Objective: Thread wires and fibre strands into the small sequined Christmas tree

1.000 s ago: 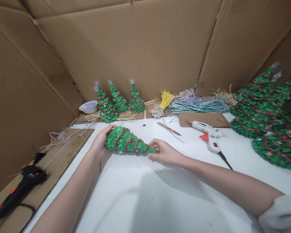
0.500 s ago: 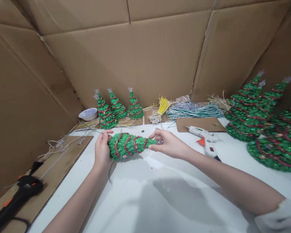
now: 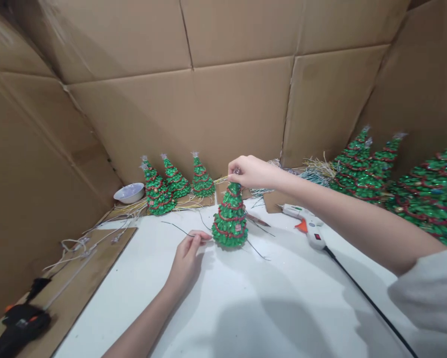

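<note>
Two hands tend one tree point(image 3: 229, 221), upright on the tabletop point(image 3: 246, 308): right hand point(image 3: 248, 171) fingers pinch its tip, left hand point(image 3: 186, 258) fingers pinch a wire point(image 3: 176, 227) beside its base; tugging needs a firm tip hold.

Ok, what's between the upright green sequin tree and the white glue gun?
Head view: a thin red stick lies between green sequin tree and white glue gun on white tabletop.

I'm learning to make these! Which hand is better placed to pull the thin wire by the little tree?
Probably the left hand: it pinches the thin wire beside the little tree. The right hand is busy holding the treetop.
</note>
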Action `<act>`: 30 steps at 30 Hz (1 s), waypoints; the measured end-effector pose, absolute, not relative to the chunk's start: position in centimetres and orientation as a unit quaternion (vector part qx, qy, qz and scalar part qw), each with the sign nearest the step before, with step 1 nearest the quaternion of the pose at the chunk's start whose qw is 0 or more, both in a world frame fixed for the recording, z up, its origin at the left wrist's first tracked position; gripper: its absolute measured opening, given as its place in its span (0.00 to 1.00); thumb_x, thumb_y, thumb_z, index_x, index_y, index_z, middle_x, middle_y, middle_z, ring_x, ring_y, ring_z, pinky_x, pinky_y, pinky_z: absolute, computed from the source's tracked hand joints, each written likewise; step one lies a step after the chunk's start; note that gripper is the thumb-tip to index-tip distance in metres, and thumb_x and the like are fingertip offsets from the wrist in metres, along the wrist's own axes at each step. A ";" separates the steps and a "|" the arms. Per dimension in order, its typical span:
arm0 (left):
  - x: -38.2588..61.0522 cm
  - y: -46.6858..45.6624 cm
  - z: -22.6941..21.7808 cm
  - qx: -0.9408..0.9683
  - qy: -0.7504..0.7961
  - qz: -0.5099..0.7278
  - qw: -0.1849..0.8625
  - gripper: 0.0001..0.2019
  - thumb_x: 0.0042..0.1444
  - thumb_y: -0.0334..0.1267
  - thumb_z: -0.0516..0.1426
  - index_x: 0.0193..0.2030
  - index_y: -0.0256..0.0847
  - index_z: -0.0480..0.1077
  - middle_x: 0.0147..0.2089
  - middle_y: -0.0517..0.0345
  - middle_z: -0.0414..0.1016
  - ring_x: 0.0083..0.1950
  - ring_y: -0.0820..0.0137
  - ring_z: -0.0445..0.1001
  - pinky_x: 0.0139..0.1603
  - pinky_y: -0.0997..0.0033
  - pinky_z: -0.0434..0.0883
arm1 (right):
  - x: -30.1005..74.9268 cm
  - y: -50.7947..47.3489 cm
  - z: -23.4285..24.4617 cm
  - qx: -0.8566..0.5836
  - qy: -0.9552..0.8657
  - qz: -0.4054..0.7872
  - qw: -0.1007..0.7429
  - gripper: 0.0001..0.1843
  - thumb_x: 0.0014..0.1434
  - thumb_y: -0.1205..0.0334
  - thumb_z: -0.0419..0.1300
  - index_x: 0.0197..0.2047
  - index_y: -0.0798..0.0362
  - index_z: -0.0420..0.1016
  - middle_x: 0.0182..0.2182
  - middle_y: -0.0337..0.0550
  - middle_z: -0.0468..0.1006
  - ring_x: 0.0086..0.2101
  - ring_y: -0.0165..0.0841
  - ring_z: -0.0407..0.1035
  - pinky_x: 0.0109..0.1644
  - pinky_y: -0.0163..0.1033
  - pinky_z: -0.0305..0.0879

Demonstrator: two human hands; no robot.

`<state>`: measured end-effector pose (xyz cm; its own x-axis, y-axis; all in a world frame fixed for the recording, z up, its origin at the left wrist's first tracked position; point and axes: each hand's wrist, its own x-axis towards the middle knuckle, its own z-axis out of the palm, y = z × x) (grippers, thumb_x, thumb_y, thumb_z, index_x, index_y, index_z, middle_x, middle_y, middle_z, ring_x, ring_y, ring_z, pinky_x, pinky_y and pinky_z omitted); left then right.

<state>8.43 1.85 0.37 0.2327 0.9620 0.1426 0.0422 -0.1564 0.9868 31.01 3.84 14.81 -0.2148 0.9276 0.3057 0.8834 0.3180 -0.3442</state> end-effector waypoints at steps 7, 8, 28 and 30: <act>8.6 0.3 0.0 0.765 0.372 0.345 0.397 0.13 0.57 0.44 0.48 0.33 0.43 0.71 0.37 0.52 0.72 0.42 0.64 0.69 0.46 0.67 0.62 | 30.5 4.3 13.4 -0.557 -0.804 0.012 0.210 0.09 0.55 0.70 0.51 0.31 0.54 0.73 0.26 0.43 0.73 0.28 0.30 0.64 0.30 0.34 0.52; 8.7 0.3 0.0 0.773 0.370 0.338 0.389 0.13 0.58 0.44 0.48 0.32 0.43 0.71 0.36 0.52 0.72 0.40 0.64 0.69 0.44 0.67 0.62 | 30.4 4.3 13.2 -0.552 -0.807 0.010 0.209 0.09 0.56 0.70 0.51 0.31 0.54 0.72 0.26 0.43 0.73 0.28 0.30 0.64 0.30 0.34 0.52; 11.3 2.7 -0.3 0.543 0.432 0.434 0.575 0.15 0.50 0.51 0.54 0.37 0.43 0.59 0.14 0.68 0.63 0.18 0.75 0.60 0.23 0.76 0.58 | 33.9 4.0 4.7 -0.683 -0.720 0.053 0.108 0.11 0.59 0.60 0.52 0.34 0.57 0.71 0.34 0.53 0.75 0.37 0.39 0.70 0.35 0.37 0.60; 11.6 3.2 -0.5 0.541 0.427 0.439 0.576 0.16 0.50 0.51 0.54 0.38 0.44 0.59 0.15 0.69 0.64 0.17 0.75 0.61 0.22 0.77 0.58 | 33.8 4.4 2.7 -0.692 -0.716 0.061 0.075 0.11 0.57 0.59 0.55 0.34 0.58 0.72 0.35 0.53 0.75 0.37 0.38 0.70 0.38 0.39 0.62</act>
<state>11.60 3.22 -0.46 0.2498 0.9682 -0.0163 -0.0449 0.0284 0.9986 33.76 4.35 2.68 -0.0315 0.9992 0.0230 0.9808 0.0354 -0.1918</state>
